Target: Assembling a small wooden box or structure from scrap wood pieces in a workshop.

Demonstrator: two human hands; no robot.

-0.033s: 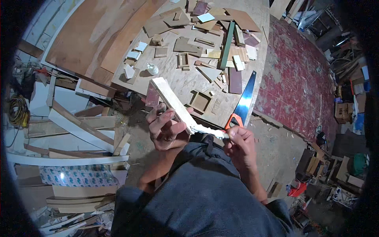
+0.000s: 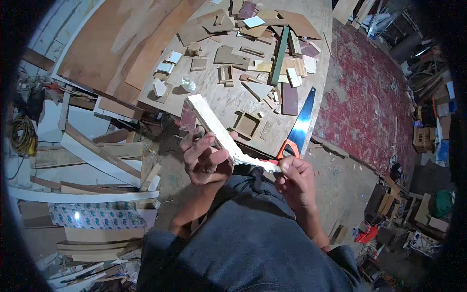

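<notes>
My left hand (image 2: 206,158) is closed around a pale, narrow wooden block (image 2: 211,121), which slants up and away over the near edge of the workbench. Between thumb and fingers, my right hand (image 2: 297,177) pinches the end of a thin strip coated in white paste (image 2: 255,162). The strip's other end meets the near end of the block; whether it is a stick or a scrap I cannot tell. Just beyond my right hand lies a handsaw (image 2: 302,121) with an orange handle, on the bench edge.
Many wood offcuts cover the workbench (image 2: 204,85). A small open wooden box (image 2: 247,125) sits near its front edge, and a white bottle (image 2: 188,85) stands farther left. Boards (image 2: 97,168) are stacked at my left. A worn red panel (image 2: 365,92) lies to the right.
The white-coated strip sits slightly lower, and a bit more red shows behind it. Both hands have hardly moved.
</notes>
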